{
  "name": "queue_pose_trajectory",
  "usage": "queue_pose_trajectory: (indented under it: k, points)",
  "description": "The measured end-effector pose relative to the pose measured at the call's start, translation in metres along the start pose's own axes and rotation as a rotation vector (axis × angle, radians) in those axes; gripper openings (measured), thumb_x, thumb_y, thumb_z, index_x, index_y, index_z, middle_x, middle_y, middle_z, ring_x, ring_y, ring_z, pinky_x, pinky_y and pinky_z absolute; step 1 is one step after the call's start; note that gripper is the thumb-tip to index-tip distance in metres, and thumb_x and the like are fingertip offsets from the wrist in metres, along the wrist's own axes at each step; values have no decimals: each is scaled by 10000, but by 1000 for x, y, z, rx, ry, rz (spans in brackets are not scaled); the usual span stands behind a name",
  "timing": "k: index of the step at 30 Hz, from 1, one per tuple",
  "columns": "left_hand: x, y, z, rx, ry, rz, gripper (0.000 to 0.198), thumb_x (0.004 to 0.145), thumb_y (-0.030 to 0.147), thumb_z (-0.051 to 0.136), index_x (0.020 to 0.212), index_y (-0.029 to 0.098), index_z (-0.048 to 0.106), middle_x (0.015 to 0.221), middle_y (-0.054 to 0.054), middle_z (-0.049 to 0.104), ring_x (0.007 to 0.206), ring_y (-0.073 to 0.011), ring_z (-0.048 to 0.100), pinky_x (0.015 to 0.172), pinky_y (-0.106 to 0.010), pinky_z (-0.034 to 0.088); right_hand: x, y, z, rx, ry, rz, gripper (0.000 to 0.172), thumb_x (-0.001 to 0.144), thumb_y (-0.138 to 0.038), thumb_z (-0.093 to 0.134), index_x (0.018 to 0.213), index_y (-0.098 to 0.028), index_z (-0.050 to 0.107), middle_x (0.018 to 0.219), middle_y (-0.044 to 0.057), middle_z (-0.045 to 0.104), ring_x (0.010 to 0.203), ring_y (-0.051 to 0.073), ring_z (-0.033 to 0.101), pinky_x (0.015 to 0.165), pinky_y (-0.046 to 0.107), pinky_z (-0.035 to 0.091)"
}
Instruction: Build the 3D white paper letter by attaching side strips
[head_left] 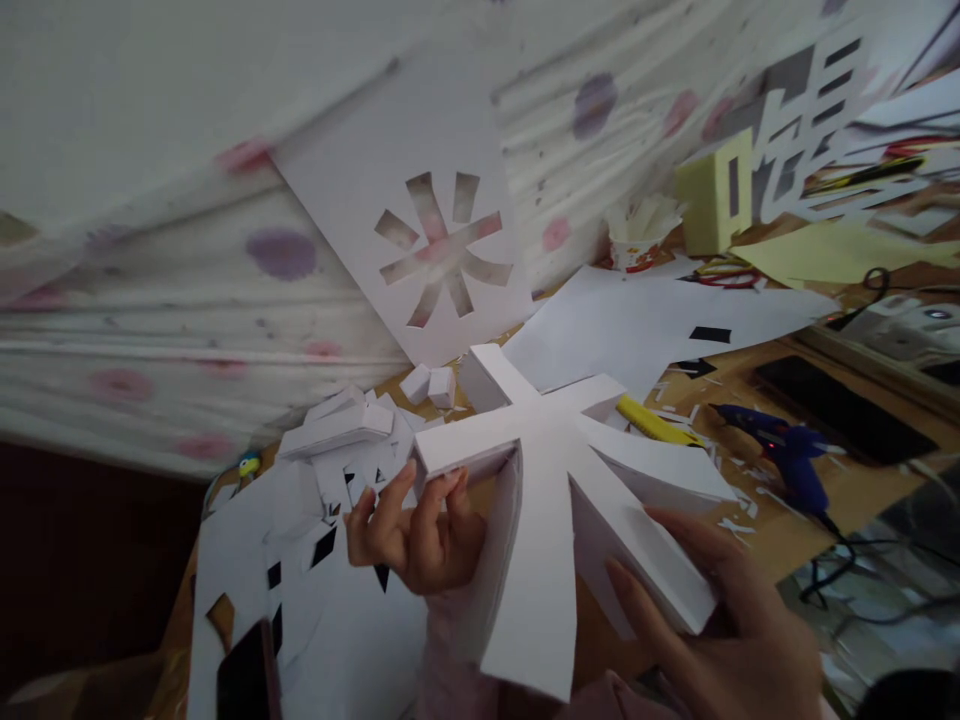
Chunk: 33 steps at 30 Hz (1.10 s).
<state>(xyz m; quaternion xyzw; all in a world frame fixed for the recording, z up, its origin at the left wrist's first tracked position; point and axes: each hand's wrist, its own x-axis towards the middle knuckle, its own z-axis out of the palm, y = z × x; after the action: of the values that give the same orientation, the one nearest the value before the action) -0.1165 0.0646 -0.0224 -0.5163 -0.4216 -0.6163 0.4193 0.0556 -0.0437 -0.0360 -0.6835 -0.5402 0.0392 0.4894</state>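
A white star-shaped paper model (544,450) with several box-like arms is held up over the desk. My left hand (424,530) pinches the edge of its left arm, fingers curled and thumb hidden. Around its lower right arm my right hand (720,610) is closed, thumb on one side and fingers on the other. Behind the model, a white sheet (352,210) with a matching cut-out leans against the curtain. Folded white paper pieces (341,425) lie beyond my left hand, and two small paper blocks (429,385) sit near them.
A blue glue gun (787,450), a black phone (844,408) and a power strip (911,335) lie at right. A yellow cutter (660,424) is partly behind the model. Further back stand a paper cup (637,235) and a yellow box (716,190). Another phone (247,675) lies at lower left.
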Motion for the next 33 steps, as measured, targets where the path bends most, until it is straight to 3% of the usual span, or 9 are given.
queue_pose_trajectory:
  k: [4, 11, 20, 29, 33]
  points:
    - [-8, 6, -5, 7, -185, -62, 135, 849, 250, 638, 720, 232, 605, 827, -64, 633, 1111, -280, 490, 964, -512, 388, 2, 1, 0, -28, 11, 11, 392, 817, -531, 595, 1026, -202, 631, 836, 61, 742, 608, 190, 702, 438, 217, 526]
    - [-19, 4, -4, -55, -277, -54, 158, 880, 292, 616, 738, 224, 626, 830, -69, 686, 1206, -278, 452, 1069, -540, 261, 1, 6, -2, -119, -8, 57, 424, 810, -561, 591, 1028, -199, 634, 769, 39, 736, 386, 128, 602, 370, 214, 497]
    - [-29, 0, -4, -144, -384, 14, 214, 909, 290, 578, 712, 217, 616, 791, -34, 713, 1170, -213, 516, 1160, -458, 114, 6, 3, 0, -181, 48, 162, 490, 824, -624, 536, 1047, -206, 663, 797, 35, 731, 529, 167, 665, 489, 261, 516]
    - [-29, 9, -5, -203, -427, -77, 226, 926, 275, 542, 724, 192, 599, 792, -48, 713, 1071, -217, 582, 1101, -487, 261, 5, 10, 0, -231, 81, -20, 414, 851, -532, 573, 1075, -191, 642, 795, 31, 730, 487, 135, 646, 447, 222, 482]
    - [-32, 18, -11, -260, -451, -45, 235, 927, 229, 519, 700, 196, 574, 779, -42, 723, 1099, -205, 585, 1065, -467, 329, 7, 9, 2, -227, 95, -16, 428, 840, -534, 587, 1091, -192, 638, 854, 48, 736, 582, 168, 691, 496, 231, 511]
